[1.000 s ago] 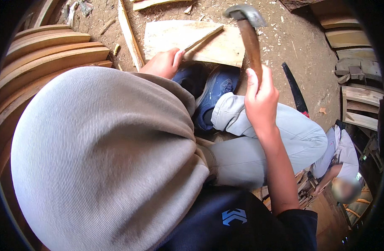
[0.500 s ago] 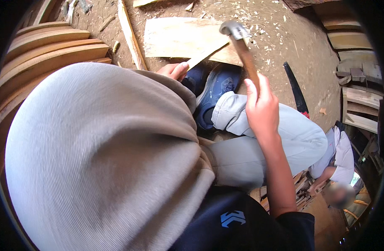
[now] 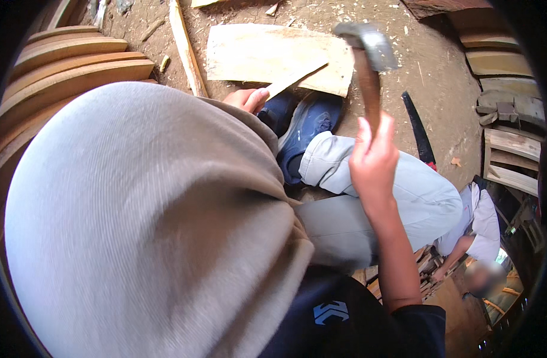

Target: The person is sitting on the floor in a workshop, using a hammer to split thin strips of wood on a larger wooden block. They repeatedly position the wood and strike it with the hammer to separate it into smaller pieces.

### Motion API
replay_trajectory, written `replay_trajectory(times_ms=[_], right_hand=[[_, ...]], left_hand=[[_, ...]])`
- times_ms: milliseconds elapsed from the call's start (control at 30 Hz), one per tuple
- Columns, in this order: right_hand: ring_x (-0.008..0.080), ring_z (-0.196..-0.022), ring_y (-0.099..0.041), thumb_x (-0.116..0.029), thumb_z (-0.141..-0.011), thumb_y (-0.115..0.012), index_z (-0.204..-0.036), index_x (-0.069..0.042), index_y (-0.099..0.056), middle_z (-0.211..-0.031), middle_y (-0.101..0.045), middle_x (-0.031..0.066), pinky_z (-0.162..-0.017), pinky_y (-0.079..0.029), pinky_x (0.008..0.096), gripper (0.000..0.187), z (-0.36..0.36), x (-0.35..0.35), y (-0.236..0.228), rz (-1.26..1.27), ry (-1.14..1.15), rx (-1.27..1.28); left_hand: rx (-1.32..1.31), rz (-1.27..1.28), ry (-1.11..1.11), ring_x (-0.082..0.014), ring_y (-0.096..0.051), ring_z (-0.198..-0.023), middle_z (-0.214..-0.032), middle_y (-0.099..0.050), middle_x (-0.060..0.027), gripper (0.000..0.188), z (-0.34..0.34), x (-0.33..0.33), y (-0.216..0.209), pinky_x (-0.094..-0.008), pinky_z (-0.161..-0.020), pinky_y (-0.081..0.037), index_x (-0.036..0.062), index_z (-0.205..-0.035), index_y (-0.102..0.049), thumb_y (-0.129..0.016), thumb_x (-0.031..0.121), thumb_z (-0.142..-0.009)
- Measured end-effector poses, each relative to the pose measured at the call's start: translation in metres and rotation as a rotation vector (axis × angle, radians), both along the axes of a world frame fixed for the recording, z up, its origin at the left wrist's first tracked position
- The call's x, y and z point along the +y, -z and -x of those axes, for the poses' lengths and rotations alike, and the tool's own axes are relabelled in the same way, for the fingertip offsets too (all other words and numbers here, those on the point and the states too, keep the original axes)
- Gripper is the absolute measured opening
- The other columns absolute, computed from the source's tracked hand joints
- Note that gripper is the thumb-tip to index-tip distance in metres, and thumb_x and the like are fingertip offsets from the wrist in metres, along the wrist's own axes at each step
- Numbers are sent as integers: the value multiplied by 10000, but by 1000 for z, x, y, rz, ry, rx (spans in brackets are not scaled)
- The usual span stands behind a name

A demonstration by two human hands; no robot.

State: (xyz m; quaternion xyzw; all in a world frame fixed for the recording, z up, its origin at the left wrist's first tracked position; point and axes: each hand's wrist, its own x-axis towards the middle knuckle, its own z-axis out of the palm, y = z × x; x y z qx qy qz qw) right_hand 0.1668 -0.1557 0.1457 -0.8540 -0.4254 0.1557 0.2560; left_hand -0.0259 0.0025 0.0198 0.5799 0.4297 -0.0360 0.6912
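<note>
A thin pale wooden slat (image 3: 297, 77) is pinched in my left hand (image 3: 247, 100), which my grey head covering partly hides. The slat's far end rests on or just over a wide flat board (image 3: 273, 51) lying on the ground. My right hand (image 3: 374, 158) is wrapped round the wooden handle of a hatchet (image 3: 370, 51), its metal head blurred by motion. The head is raised beside the board's right edge, apart from the slat. My blue shoes (image 3: 306, 131) are close to the board's near edge.
Curved boards (image 3: 76, 71) are stacked at the left. A long wooden strip (image 3: 187, 51) lies left of the board. A black saw blade (image 3: 419, 128) lies on the dirt at right, near wood stacks (image 3: 512, 146). Another person (image 3: 476, 221) bends over wood at lower right.
My right hand has swung the hatchet up and to the right, away from the slat's end. My left hand keeps the slat in nearly the same spot.
</note>
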Motion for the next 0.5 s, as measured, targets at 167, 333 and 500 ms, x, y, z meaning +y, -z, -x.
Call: replay_trajectory(times_ms=[167, 333, 500], right_hand=[[489, -766, -657, -280, -1016, -546, -1174, -50, -528, -765, -653, 284, -611, -482, 563, 279, -11, 7, 9, 354, -48, -47], [434, -740, -682, -193, -1003, -589, -1149, -28, -564, -781, -667, 234, -591, -503, 473, 222, -3, 8, -15, 25, 8, 43], [400, -716, -692, -186, -1005, -594, -1136, -8, -580, -778, -668, 218, -592, -509, 436, 221, -10, 6, -10, -5, 22, 68]], left_hand=[[53, 7, 58, -113, -457, -699, -758, -565, 9, 498, 1, 4, 6, -313, -645, -376, -15, -1051, -657, -462, 444, -1052], [-2, 9, -19, -85, -386, -645, -686, -432, 59, 464, 0, 2, 3, -302, -580, -317, 41, -894, -598, -478, 464, -1042], [-2, 284, -33, -75, -370, -633, -681, -411, 72, 404, 7, 14, -1, -293, -566, -305, 74, -865, -585, -503, 427, -1043]])
